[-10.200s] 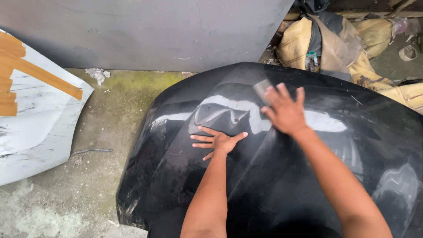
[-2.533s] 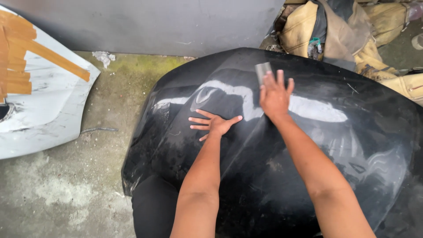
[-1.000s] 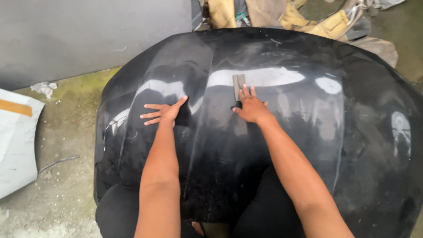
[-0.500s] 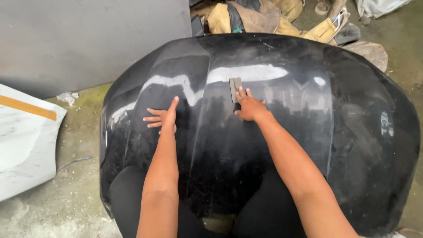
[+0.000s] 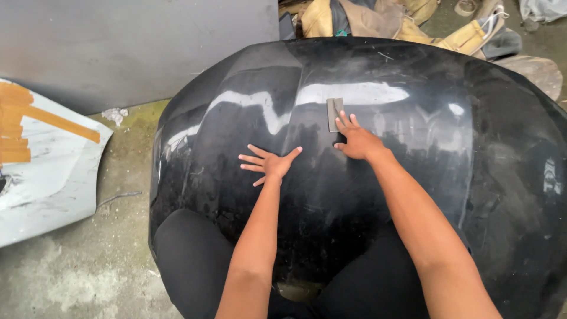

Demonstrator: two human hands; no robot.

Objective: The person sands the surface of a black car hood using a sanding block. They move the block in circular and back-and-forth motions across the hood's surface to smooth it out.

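A: How was the grip of each hand seen?

B: No closed grip was seen. The right hand (image 5: 356, 142) was laid flat, fingers extended, pinning a small grey sanding sheet (image 5: 334, 113) against the black car hood (image 5: 484, 177). The left hand (image 5: 270, 164) was spread open on the panel, nothing held.

A: How was the sheet judged to handle?

B: It was judged thin, light and flexible, best pressed under the fingertips. The hood looked glossy, stiff and slippery, probably heavy.

A: And the room around?

B: Open panel was left far and right. A white panel (image 5: 53, 177) lay on the concrete floor (image 5: 118, 254) to the left, a grey board (image 5: 136, 47) far left, rags (image 5: 378, 18) beyond the far edge.
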